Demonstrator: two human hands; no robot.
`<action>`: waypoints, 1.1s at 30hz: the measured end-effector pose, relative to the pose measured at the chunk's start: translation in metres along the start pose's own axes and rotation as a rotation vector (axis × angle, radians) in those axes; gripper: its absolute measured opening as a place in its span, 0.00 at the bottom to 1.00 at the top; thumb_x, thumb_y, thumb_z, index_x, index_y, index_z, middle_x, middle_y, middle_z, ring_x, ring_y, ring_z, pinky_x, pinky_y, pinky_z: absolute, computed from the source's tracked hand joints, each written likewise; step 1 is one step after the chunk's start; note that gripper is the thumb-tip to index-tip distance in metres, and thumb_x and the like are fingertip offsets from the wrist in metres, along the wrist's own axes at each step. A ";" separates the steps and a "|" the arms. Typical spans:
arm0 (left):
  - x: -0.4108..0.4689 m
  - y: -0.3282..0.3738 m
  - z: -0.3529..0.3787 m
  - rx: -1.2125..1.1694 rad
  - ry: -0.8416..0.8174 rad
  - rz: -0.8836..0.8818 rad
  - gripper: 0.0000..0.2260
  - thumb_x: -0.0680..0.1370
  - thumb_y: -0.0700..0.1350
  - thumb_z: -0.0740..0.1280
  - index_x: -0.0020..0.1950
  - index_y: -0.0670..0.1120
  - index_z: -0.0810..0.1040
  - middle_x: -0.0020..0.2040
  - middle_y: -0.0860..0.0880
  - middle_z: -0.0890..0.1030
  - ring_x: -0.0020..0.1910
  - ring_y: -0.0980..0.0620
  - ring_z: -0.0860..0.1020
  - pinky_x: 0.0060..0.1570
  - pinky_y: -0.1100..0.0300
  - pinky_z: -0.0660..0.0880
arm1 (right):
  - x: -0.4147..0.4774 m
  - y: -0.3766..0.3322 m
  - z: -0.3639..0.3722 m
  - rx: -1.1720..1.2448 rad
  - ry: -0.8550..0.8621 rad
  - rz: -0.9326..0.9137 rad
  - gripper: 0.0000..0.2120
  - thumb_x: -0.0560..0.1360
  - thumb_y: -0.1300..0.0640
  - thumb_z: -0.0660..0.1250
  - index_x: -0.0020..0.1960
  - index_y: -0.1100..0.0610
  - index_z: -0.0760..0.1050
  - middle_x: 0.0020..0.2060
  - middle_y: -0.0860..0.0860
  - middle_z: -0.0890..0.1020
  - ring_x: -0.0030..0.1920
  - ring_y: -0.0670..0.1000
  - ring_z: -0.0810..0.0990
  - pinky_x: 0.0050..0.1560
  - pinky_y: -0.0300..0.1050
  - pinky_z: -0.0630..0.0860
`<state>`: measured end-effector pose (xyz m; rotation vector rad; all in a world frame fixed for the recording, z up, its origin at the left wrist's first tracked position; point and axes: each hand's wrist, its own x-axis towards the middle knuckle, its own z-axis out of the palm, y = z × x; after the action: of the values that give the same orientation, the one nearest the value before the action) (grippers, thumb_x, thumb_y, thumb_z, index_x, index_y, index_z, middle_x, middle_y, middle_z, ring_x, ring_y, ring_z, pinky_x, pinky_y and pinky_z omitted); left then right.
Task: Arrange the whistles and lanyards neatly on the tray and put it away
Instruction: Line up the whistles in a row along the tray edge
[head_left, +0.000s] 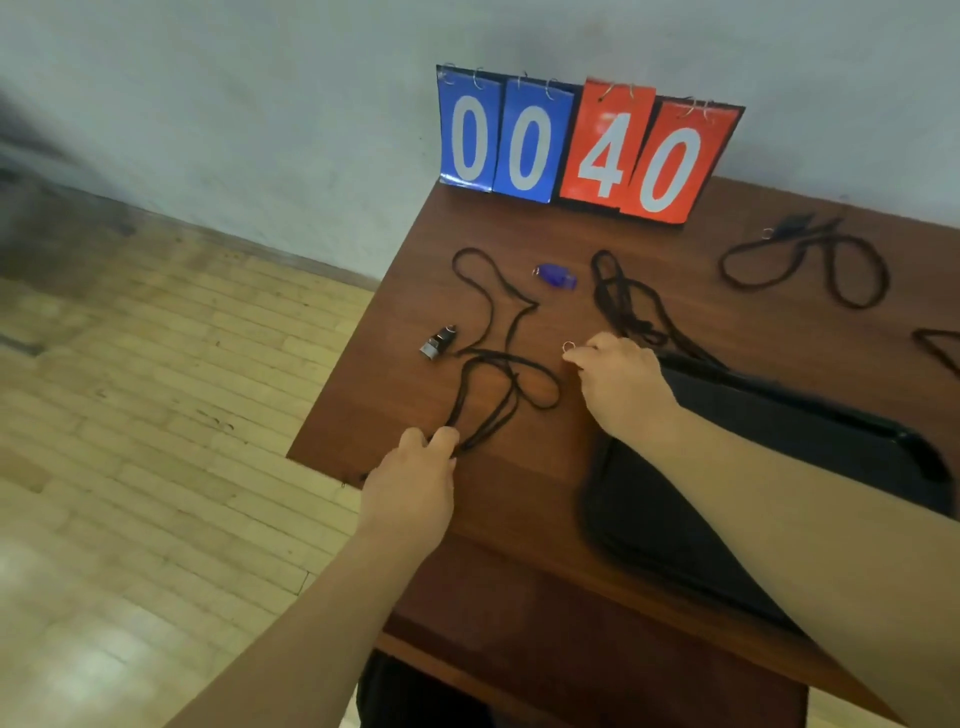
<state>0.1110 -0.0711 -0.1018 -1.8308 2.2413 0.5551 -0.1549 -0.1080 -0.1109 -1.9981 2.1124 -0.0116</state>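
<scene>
A black lanyard (498, 332) sprawls in loops over the left part of the brown table, with a black whistle (438, 341) at one end. My left hand (415, 483) pinches the near loops of this cord. My right hand (618, 384) holds a small metal ring (568, 345) at the end of a second black lanyard (623, 301) that trails back from it. A blue whistle (556, 275) lies loose between the two cords. The black tray (727, 519) rests under my right forearm. A third lanyard (810, 265) lies at the far right.
A flip scoreboard (587, 145) reading 00 and 40 stands at the table's back edge against the wall. Another dark cord (940, 348) shows at the right border. The table's left edge (343, 374) drops to a wooden floor.
</scene>
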 end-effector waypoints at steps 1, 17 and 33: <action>-0.002 0.002 -0.006 0.008 0.024 0.006 0.12 0.86 0.51 0.56 0.70 0.55 0.69 0.54 0.50 0.71 0.40 0.49 0.76 0.37 0.53 0.78 | -0.001 0.003 -0.005 0.047 0.024 0.006 0.17 0.81 0.59 0.62 0.68 0.50 0.79 0.60 0.54 0.81 0.56 0.60 0.80 0.56 0.58 0.78; 0.089 0.190 0.019 0.047 0.084 0.718 0.15 0.82 0.55 0.65 0.68 0.57 0.74 0.63 0.55 0.79 0.60 0.51 0.76 0.60 0.50 0.73 | -0.111 0.144 0.024 0.328 0.144 0.272 0.11 0.79 0.52 0.68 0.61 0.49 0.80 0.51 0.42 0.76 0.52 0.42 0.74 0.54 0.36 0.68; 0.105 0.174 0.060 -0.003 0.305 0.834 0.09 0.81 0.59 0.65 0.61 0.63 0.73 0.52 0.62 0.73 0.55 0.59 0.71 0.60 0.56 0.73 | -0.110 0.149 0.057 0.196 0.450 0.126 0.08 0.80 0.50 0.63 0.57 0.47 0.77 0.52 0.45 0.74 0.54 0.47 0.73 0.54 0.41 0.71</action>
<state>-0.0865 -0.1129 -0.1679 -0.9427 3.1825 0.3982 -0.2874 0.0192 -0.1727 -1.8738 2.3794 -0.6785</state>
